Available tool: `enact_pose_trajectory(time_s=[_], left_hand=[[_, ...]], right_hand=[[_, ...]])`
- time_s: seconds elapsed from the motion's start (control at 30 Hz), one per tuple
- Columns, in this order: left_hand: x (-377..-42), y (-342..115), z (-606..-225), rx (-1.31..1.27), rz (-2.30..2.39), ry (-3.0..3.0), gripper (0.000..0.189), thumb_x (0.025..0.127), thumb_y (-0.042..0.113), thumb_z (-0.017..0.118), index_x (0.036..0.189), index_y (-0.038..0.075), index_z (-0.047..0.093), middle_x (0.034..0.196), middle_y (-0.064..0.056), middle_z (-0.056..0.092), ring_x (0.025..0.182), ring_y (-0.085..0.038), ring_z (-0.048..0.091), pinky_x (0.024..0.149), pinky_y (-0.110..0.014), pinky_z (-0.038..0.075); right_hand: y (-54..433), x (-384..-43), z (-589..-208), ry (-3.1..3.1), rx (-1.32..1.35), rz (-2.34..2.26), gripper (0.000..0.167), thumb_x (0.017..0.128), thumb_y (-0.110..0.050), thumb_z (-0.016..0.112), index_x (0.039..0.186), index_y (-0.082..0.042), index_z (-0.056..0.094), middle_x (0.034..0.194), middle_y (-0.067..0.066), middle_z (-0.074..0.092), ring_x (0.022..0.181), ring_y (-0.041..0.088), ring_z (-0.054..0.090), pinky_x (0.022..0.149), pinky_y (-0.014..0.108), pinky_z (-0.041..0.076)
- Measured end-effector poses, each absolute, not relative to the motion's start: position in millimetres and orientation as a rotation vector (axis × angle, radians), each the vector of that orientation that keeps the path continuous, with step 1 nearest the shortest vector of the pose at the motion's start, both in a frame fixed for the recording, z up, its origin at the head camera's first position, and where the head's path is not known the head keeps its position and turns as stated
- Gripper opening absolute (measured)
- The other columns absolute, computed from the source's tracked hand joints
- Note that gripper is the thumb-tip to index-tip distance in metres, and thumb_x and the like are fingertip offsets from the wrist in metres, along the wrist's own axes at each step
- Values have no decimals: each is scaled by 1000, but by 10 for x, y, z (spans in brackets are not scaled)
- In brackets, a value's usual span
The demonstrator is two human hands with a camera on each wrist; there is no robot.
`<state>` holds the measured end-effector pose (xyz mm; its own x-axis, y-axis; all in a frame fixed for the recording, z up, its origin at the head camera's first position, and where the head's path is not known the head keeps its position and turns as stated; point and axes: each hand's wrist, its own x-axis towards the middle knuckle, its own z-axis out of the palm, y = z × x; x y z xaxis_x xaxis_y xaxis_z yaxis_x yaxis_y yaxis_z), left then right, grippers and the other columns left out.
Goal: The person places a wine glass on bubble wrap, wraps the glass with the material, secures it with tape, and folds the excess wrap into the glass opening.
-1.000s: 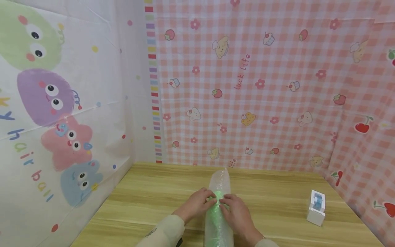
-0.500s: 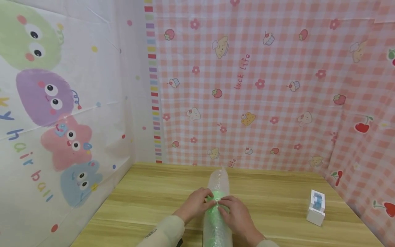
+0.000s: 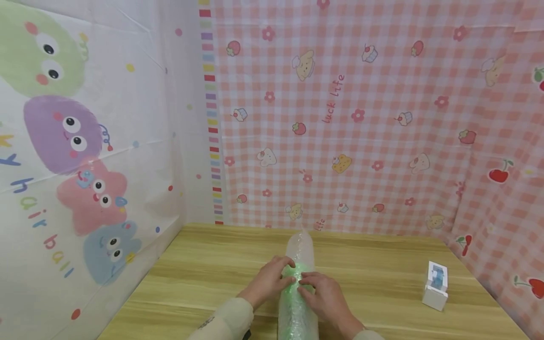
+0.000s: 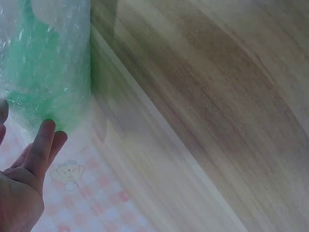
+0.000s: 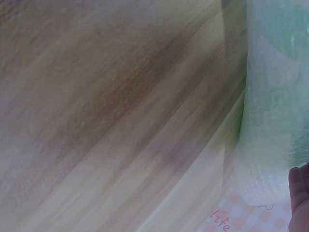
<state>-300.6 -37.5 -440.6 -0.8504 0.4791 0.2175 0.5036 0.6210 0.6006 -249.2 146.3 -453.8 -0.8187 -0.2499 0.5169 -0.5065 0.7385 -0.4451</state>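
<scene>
A long roll of bubble wrap (image 3: 299,309) lies on the wooden table, pointing away from me, with something green (image 4: 36,63) showing through its layers. Its shape inside is blurred by the bubbles. My left hand (image 3: 268,279) touches the roll's left upper side; in the left wrist view its fingers (image 4: 41,150) extend nearly straight against the wrap near the green part. From the right, my right hand (image 3: 329,295) rests its fingertips on top of the roll, close to the left thumb. Only a bit of that hand's fingers (image 5: 299,193) shows in the right wrist view.
A small white box-shaped holder (image 3: 435,300) with a blue roll in it stands on the right of the table (image 3: 382,269). A pink checked cloth (image 3: 361,141) hangs behind the table's far edge, and a white cartoon-print cloth (image 3: 161,118) hangs at the left.
The roll has turned and shifted slightly left, its far tip moving left too. Both hands stay on it, shifting a little left. The white holder has not moved.
</scene>
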Motion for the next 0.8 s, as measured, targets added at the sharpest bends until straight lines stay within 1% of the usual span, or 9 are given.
enact_pose_trajectory(time_s=[0.13, 0.3, 0.43, 0.53, 0.63, 0.73, 0.8], left_hand=[[-2975, -370, -4413, -872, -995, -2781, 19, 96, 21, 67, 114, 16, 66, 119, -6, 59, 108, -27, 60, 89, -43, 52], [-2958, -378, -4435, -883, -1016, -2766, 19, 98, 28, 63, 111, 14, 68, 116, -4, 59, 104, -26, 62, 85, -39, 53], [-2953, -389, -4455, -873, -1062, -2762, 22, 97, 30, 64, 112, 14, 67, 120, -5, 59, 105, -27, 62, 84, -39, 53], [-2952, -395, -4472, -847, -1112, -2769, 23, 96, 28, 67, 115, 16, 65, 126, -8, 58, 104, -27, 61, 83, -39, 54], [-2951, -403, -4497, -835, -1155, -2760, 23, 95, 25, 68, 116, 16, 66, 126, -8, 58, 102, -27, 62, 82, -39, 54], [-2950, -413, -4521, -838, -1160, -2745, 21, 94, 23, 68, 114, 15, 70, 124, -7, 59, 103, -28, 62, 83, -39, 54], [-2953, -420, -4541, -850, -1161, -2732, 20, 94, 22, 69, 113, 14, 72, 124, -9, 59, 104, -30, 62, 84, -39, 55]], right_hand=[[1446, -2490, -4544, -2485, 584, 802, 10, 83, -13, 77, 91, -7, 76, 110, 9, 72, 101, 28, 68, 85, 47, 55], [1431, -2495, -4551, -2466, 590, 797, 10, 83, -12, 78, 91, -7, 76, 109, 8, 72, 100, 28, 68, 84, 47, 55], [1421, -2498, -4564, -2464, 565, 830, 7, 82, -11, 79, 85, -11, 72, 108, 9, 72, 98, 28, 68, 78, 42, 56], [1413, -2494, -4570, -2464, 537, 854, 15, 81, -10, 79, 80, -16, 66, 108, 9, 72, 94, 26, 68, 72, 36, 55], [1404, -2493, -4572, -2461, 522, 860, 20, 79, -9, 80, 78, -19, 62, 108, 9, 72, 92, 23, 67, 70, 32, 53], [1396, -2492, -4570, -2466, 515, 858, 22, 79, -9, 81, 77, -19, 61, 108, 9, 72, 91, 21, 66, 70, 31, 52], [1396, -2487, -4565, -2473, 517, 862, 22, 79, -10, 80, 77, -20, 61, 109, 8, 72, 90, 21, 66, 69, 31, 51]])
